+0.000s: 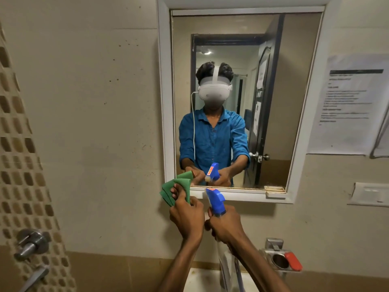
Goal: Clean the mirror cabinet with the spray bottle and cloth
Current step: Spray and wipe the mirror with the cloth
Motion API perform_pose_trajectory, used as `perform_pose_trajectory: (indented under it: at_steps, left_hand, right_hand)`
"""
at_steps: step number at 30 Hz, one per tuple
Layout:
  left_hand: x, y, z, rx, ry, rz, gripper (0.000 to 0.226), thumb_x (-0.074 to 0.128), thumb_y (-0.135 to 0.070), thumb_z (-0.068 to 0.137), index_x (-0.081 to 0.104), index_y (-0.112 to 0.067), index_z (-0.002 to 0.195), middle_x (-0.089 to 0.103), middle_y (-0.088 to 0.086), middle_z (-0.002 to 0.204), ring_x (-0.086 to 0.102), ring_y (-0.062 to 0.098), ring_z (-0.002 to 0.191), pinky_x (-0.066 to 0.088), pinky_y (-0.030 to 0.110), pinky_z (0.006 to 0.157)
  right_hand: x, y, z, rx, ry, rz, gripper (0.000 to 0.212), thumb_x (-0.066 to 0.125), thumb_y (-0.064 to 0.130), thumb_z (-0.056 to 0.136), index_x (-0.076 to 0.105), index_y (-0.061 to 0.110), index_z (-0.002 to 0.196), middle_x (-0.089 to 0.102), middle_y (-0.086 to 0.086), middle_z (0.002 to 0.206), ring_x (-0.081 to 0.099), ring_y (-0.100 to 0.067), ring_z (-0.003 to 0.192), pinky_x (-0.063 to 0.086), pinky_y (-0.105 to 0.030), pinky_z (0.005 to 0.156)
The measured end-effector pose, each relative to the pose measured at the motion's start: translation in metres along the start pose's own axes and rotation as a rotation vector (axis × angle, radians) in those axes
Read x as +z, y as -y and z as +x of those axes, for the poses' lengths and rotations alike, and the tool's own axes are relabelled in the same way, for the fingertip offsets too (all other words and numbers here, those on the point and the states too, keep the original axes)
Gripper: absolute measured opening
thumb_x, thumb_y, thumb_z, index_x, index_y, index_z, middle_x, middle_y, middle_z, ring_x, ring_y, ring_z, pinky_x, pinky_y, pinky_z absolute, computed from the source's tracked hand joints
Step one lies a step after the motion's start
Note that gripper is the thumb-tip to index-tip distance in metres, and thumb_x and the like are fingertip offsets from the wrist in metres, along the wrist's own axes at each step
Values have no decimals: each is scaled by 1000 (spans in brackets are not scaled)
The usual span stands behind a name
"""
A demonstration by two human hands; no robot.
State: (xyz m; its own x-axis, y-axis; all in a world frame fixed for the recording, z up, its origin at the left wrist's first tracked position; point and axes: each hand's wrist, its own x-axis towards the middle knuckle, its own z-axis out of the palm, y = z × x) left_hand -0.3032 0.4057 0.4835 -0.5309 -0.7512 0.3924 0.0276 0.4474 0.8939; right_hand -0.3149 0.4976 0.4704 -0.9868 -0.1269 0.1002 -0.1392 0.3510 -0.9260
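We grip the spray bottle [216,202] in our right hand [226,227] and bunch the cloth [175,190] in our left hand [186,218], just below the mirror cabinet [242,98], apparently readying to spray, which calls for aiming upward.

Both bare forearms are reaching forward and up, side by side. The left hand [185,218] is pinching the cloth [174,191], fingers [175,191] curled over it. The right hand [226,225] is gripping the bottle [216,202] by its neck, close beside the left.
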Motion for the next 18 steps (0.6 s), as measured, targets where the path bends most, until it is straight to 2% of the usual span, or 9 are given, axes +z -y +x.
perform_pose_trajectory:
  at_steps: [4,7,10,15,18]
  left_hand:
    - [11,-10,-7,-9,57,60,51,57,-13,86,50,-13,136,58,17,130,54,34,118,47,42,95]
    - [19,-18,-15,-7,56,53,54,57,-11,87,45,-11,139,43,15,144,43,32,131,41,42,101]
    - [25,-22,-21,-1,68,53,54,56,-11,88,43,-11,140,40,13,147,41,31,133,40,44,102]
    - [36,-32,-33,-18,82,52,53,56,-13,89,43,-12,140,43,13,145,44,32,130,41,42,101]
    - [42,-38,-42,-17,101,64,53,55,-14,90,42,-13,141,41,12,146,45,31,129,41,42,101]
  right_hand:
    - [-17,-4,-5,1,12,53,21,68,3,64,63,14,82,63,-10,60,58,-17,46,54,-32,48]
    - [-28,-8,-8,24,-19,63,17,66,5,62,62,12,77,62,-9,55,57,-18,45,53,-34,48]
    - [-39,-13,-9,38,-64,39,8,64,6,69,62,13,69,67,-13,60,59,-17,46,58,-40,55]
    - [-58,-21,-8,7,-53,16,26,70,2,67,63,20,83,62,-4,55,59,-13,44,56,-29,50]
    - [-66,-27,-6,14,-72,12,20,69,2,66,63,16,79,62,-3,53,58,-13,44,55,-28,48]
